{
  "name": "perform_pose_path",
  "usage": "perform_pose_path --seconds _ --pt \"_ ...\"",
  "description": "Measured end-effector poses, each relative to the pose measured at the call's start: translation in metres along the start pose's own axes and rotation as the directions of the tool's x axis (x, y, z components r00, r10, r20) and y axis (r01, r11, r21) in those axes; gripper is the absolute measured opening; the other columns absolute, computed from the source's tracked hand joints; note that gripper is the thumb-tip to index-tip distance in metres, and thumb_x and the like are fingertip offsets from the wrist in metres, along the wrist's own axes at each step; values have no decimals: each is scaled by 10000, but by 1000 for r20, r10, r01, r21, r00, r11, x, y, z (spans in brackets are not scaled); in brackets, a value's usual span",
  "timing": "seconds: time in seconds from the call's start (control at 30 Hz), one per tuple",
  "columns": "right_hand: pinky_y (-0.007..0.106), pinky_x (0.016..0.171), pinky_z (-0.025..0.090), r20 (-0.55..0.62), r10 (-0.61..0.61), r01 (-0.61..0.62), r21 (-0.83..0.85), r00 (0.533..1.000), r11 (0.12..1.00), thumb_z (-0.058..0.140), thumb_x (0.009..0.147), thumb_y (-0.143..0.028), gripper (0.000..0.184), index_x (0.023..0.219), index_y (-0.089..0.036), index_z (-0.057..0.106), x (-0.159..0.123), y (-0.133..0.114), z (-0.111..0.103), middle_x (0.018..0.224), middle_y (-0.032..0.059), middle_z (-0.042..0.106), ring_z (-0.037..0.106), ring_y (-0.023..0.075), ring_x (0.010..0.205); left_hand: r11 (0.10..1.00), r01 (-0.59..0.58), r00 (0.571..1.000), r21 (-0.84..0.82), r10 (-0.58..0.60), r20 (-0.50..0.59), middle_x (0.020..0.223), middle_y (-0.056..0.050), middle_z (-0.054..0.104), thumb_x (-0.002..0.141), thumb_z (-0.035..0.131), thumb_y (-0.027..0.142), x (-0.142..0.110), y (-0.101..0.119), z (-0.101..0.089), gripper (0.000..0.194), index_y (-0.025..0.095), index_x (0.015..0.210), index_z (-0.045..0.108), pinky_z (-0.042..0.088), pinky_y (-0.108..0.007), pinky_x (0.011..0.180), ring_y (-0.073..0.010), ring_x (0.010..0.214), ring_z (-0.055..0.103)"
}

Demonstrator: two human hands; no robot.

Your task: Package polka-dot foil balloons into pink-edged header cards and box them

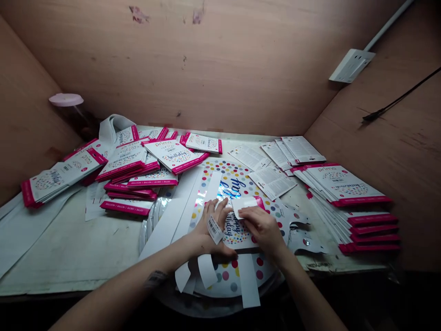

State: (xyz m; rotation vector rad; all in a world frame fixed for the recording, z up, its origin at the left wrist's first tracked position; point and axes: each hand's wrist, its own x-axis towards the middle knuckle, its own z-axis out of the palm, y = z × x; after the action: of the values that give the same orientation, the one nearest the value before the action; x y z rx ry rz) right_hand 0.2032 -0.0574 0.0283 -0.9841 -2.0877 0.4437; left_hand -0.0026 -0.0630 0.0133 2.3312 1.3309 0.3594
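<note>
My left hand grips the left side of a flat balloon packet printed with coloured dots and blue lettering, thumb at its lower edge and fingers at the top. A white barcode sticker clings to the back of that hand. At the packet's top, my right hand pinches a small white piece that looks like a label; its fingertips partly cover it. Beneath both hands lies a stack of flat foil balloons with coloured dots. White paper strips lie across the balloons.
Pink-and-white packets are heaped at left, and more packets stand stacked at right. Several white printed cards lie between. A lidded container is in the back left corner. Wooden panels enclose the table; a socket is at right.
</note>
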Motion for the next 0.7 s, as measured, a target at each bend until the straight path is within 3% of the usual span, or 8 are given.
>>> perform_pose_path --seconds 0.13,0.2,0.27,0.37,0.43,0.5,0.63,0.7 --pt "453 1008 510 45 -100 104 -104 994 989 506 934 -102 248 1127 -198 628 -49 -13 6 1154 108 699 615 249 1167 996 -64 997 58 60 58 1626 -78 176 472 795 700 1 1 0 1224 277 1507 296 118 -700 1087 -558 1366 163" --pt "463 1011 509 179 -111 129 -90 978 988 613 899 -204 276 1174 -193 594 -71 -28 -3 1193 120 671 571 275 1209 994 -78 995 83 71 77 1619 -51 211 495 784 698 1 3 -2 1185 279 1503 322 114 -698 1081 -563 1350 169" --pt "507 965 525 314 -87 136 -138 946 981 722 810 -319 415 1182 -194 587 -93 -43 -14 1235 140 627 512 341 1241 993 -78 994 88 70 87 1613 -53 228 500 765 728 1 4 -5 1185 272 1503 328 102 -702 1079 -564 1347 167" --pt "541 919 517 322 -129 225 -279 938 934 677 804 -181 348 1145 -177 609 -111 -58 -26 1214 161 611 489 377 1211 993 -86 991 84 77 106 1613 -57 226 502 726 790 1 3 -6 1198 274 1505 324 75 -714 1077 -570 1353 150" --pt "494 951 495 274 -230 296 -232 934 927 577 838 -44 289 1104 -151 612 -108 -61 -29 1103 142 649 542 307 1109 992 -93 991 85 84 104 1612 -55 227 488 713 817 1 3 -5 1217 275 1506 323 68 -712 1082 -570 1354 150" --pt "415 942 491 233 -232 262 -106 944 959 527 872 -8 244 1058 -147 601 -92 -57 -32 999 107 658 564 238 1011 992 -95 992 80 88 87 1610 -58 235 461 717 829 1 1 -4 1234 277 1498 338 65 -714 1085 -570 1356 155" --pt "347 794 484 129 -31 30 6 991 1000 509 920 -68 154 954 -194 591 -39 -33 -31 909 63 624 558 203 903 993 -110 990 40 106 92 1597 -89 263 443 747 813 3 -2 -2 1246 264 1489 350 -3 -781 1052 -580 1389 102" --pt "348 758 463 130 32 -35 21 991 999 543 926 -131 99 884 -206 592 -15 -15 -26 855 44 611 551 201 845 987 -163 983 10 162 81 1571 -114 318 460 748 806 4 -4 -1 1220 235 1471 373 -65 -771 1066 -538 1425 91"
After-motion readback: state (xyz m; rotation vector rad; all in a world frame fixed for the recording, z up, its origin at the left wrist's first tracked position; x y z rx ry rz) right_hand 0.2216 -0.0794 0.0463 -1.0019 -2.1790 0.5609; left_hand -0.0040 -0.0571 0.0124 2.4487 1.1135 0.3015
